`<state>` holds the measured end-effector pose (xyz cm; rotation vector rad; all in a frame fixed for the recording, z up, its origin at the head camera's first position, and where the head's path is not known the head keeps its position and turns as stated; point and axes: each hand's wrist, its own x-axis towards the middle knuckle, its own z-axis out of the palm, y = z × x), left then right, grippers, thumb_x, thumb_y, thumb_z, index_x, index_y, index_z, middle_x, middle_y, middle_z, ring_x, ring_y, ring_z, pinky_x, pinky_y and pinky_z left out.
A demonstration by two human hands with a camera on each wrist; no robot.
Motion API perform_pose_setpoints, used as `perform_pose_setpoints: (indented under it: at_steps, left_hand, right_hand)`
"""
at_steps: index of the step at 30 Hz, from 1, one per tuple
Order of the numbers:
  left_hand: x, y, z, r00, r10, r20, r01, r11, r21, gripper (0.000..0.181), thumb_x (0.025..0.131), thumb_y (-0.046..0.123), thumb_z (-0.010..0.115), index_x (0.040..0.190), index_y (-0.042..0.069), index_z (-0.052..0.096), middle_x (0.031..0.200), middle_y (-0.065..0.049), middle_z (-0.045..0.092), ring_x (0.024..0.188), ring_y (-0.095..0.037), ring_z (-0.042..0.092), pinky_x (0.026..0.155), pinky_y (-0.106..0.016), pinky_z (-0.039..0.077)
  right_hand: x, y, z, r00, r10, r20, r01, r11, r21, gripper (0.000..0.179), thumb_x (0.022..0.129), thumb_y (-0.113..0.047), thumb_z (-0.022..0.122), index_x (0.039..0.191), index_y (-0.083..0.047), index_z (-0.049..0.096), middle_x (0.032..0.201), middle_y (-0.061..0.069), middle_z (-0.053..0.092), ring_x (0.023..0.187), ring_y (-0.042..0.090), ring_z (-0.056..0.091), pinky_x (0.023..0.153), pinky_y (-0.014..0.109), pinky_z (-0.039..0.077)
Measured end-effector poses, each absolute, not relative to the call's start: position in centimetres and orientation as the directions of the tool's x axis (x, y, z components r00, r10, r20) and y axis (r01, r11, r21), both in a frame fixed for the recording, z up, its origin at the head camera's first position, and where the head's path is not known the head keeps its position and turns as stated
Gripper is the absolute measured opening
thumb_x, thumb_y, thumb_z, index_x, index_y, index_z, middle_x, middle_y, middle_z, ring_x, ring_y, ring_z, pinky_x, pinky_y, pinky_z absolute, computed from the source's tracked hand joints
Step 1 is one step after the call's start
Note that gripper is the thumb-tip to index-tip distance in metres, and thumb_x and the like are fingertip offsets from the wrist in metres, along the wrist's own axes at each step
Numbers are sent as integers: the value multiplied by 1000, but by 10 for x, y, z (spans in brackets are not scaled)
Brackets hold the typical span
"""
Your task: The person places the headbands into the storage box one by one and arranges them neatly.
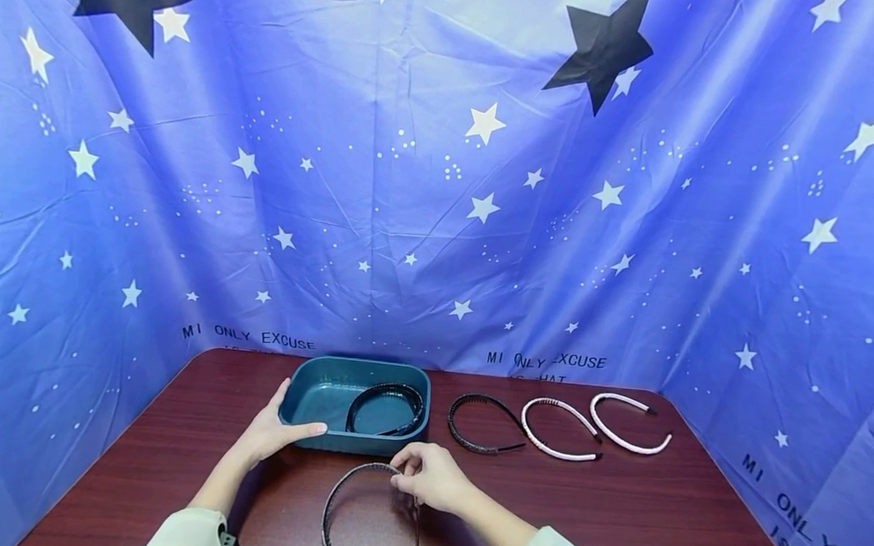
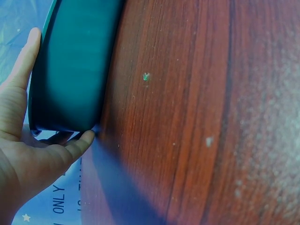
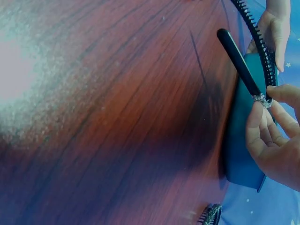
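Head view shows your right hand (image 1: 430, 475) just in front of the near wall of a blue-green bin (image 1: 355, 443), its thumb and fingertips closed together in a pinch on a black toothed headband (image 3: 259, 40). Right wrist view puts that pinch beside a sparkly silver band (image 3: 260, 99), where the toothed arc meets a smooth black end (image 3: 238, 62) that slants up and away from your fingertips. From above, the headband lies between your forearms, its curved crown toward the bin and its long axis running from there toward you; both sides reach the bottom edge of the view, where the lower part is cut off. You cannot tell whether it touches the red-brown table (image 1: 147, 464). Your left hand (image 1: 269, 431) touches the bin's near left corner, thumb and fingers spread wide apart, the thumb along the near rim and the fingers against the left wall. Inside the bin, toward its right end, lies a curved black loop (image 1: 416, 395). Right of the bin, a second black headband (image 1: 482, 450) and two pale pink headbands (image 1: 572, 457) rest in a row, curves leftward, tips pointing roughly right.
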<state>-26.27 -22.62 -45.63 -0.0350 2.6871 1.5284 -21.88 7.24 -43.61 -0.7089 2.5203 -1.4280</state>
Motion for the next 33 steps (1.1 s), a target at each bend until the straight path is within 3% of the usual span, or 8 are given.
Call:
perform_pose_setpoints:
  at_steps: [5,11,14,17,22,29,33]
  left_hand:
    - [-263,-226,-456,-999,8,-53,-42,509,859,119,72,46,77,151,14,-5,156,-20,6,140,-43,15,108,-63,21]
    - [-263,-226,-456,-999,12,-42,-30,510,859,118,72,45,77,151,13,-5,157,-19,5,140,-43,15,109,-62,21]
    - [-263,-226,-456,-999,11,-41,-30,509,860,118,72,45,77,151,13,-5,157,-19,5,140,-43,16,109,-62,21]
    - [-263,-226,-457,-999,11,-40,-29,507,861,118,72,45,77,151,13,-5,157,-20,6,140,-43,16,109,-62,21]
    - [-263,-227,-457,-999,14,-36,-24,507,862,118,72,45,77,151,13,-5,157,-19,5,140,-43,16,109,-62,22]
    - [-264,-227,-457,-999,12,-37,-26,506,862,118,72,45,77,152,14,-4,157,-20,6,140,-43,16,109,-62,22]
    - [-263,-227,-457,-999,10,-41,-30,511,859,119,72,46,77,151,14,-5,156,-20,6,139,-44,17,108,-62,23]
  right_hand:
    - [-220,77,-435,-874,-478,88,-318,426,-847,15,79,-5,70,92,0,65,62,-2,53,41,9,50,40,20,45]
    - [-220,83,-432,-874,-478,85,-306,406,-861,19,80,-5,70,95,5,64,64,1,56,47,37,58,44,39,51]
    - [-220,86,-433,-880,-467,87,-301,405,-863,20,80,-6,70,95,5,63,64,1,56,49,42,58,46,44,51]
    - [-222,88,-434,-885,-457,93,-301,407,-862,20,80,-7,70,95,5,64,65,1,56,47,38,57,46,46,52]
    - [-223,91,-433,-891,-443,98,-298,409,-862,21,80,-7,69,96,5,63,65,0,55,43,20,54,47,45,52]
    - [-224,96,-427,-895,-431,115,-296,382,-875,23,81,-7,68,98,7,63,67,1,55,47,28,57,49,50,52]
    - [-225,99,-424,-901,-418,117,-290,378,-879,24,81,-8,68,100,7,62,67,1,55,46,20,56,50,51,52]
